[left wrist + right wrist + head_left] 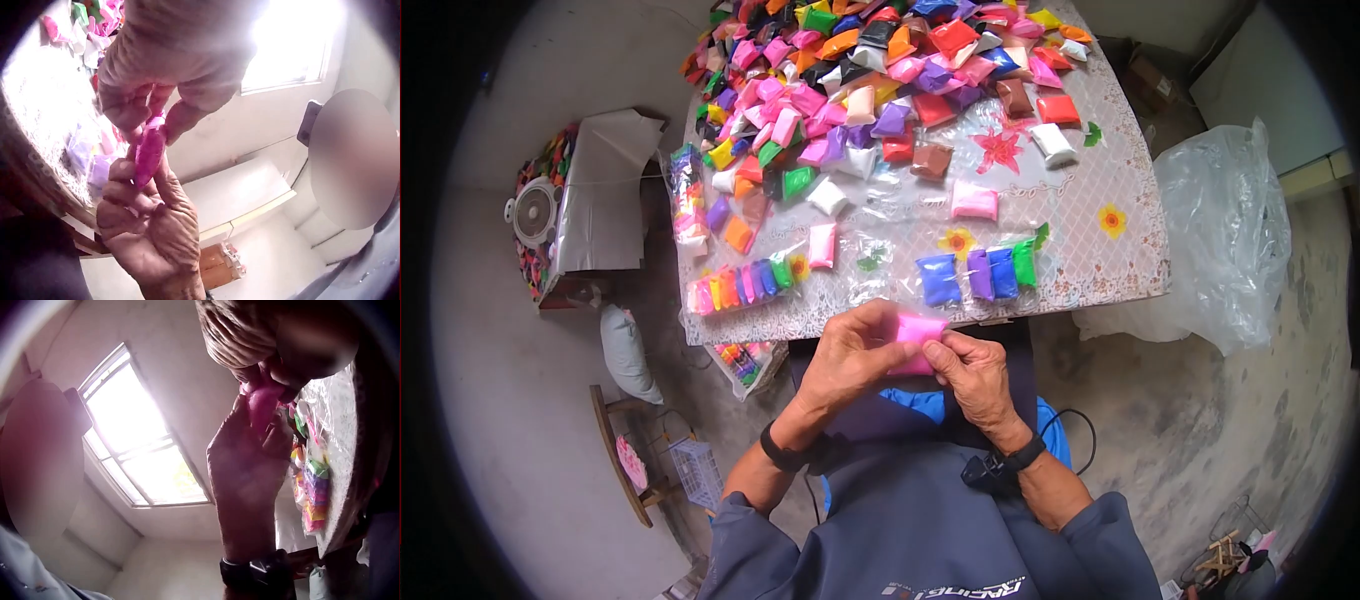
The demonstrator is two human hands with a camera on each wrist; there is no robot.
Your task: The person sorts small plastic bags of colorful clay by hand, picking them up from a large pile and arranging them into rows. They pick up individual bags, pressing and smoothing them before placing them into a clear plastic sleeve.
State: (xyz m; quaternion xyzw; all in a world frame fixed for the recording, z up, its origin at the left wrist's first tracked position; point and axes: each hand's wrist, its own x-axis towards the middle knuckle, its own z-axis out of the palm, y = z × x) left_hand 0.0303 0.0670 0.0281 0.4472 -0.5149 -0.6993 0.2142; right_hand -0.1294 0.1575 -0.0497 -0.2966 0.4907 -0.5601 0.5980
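Both hands hold one small pink packet (918,330) just off the table's front edge. My left hand (855,350) pinches its left side between thumb and fingers. On the lower right corner, my right hand (975,378) grips it with thumb and fingertips. In the left wrist view the pink packet (150,153) appears edge-on between the two hands, and in the right wrist view the pink packet (262,403) is partly covered by fingers. Nearest on the table lie a blue packet (939,279), a purple packet (980,274) and a green packet (1024,262).
A large heap of coloured packets (840,80) covers the back of the table (1090,230). A row of packets in clear wrap (740,285) lies at the front left. A pink packet (975,201) lies farther back. A clear plastic bag (1225,230) hangs at the right.
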